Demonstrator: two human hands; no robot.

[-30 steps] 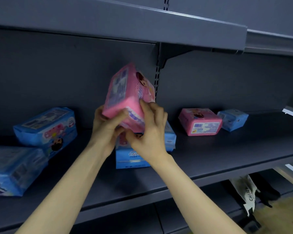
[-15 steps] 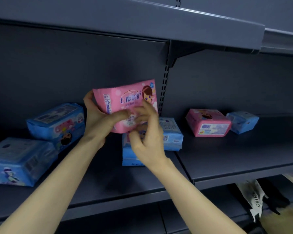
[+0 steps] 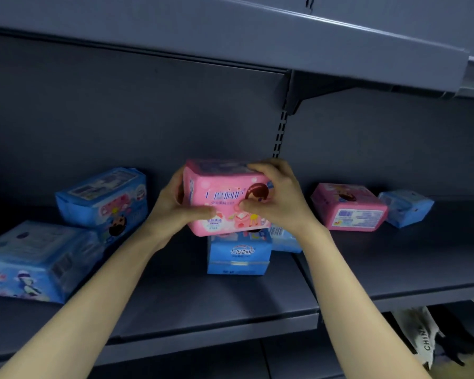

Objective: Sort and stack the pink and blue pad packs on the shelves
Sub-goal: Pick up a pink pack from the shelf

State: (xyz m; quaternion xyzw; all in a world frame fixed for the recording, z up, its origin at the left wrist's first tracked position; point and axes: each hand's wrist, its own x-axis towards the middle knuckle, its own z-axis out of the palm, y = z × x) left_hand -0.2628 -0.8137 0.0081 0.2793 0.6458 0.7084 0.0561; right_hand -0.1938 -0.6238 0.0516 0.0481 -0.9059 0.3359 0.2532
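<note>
Both hands grip one pink pad pack (image 3: 225, 196) at mid-shelf: my left hand (image 3: 175, 207) on its left end, my right hand (image 3: 278, 198) over its top right corner. The pack hangs just above a blue pack (image 3: 237, 255) that stands on the grey shelf (image 3: 394, 269); whether they touch is unclear. Another blue pack (image 3: 283, 239) lies behind my right wrist. A second pink pack (image 3: 349, 206) and a small blue pack (image 3: 405, 207) lie to the right. Two blue packs (image 3: 104, 198) (image 3: 36, 261) lie at the left.
The upper shelf (image 3: 230, 31) juts out overhead. A slotted upright (image 3: 281, 129) splits the back wall. Under the shelf at the lower right lie a white bag (image 3: 419, 335) and dark items.
The pink pack has turned from tilted upright to level, print facing me, and come down over the blue pack. My right hand moved from its lower edge to its top right corner.
</note>
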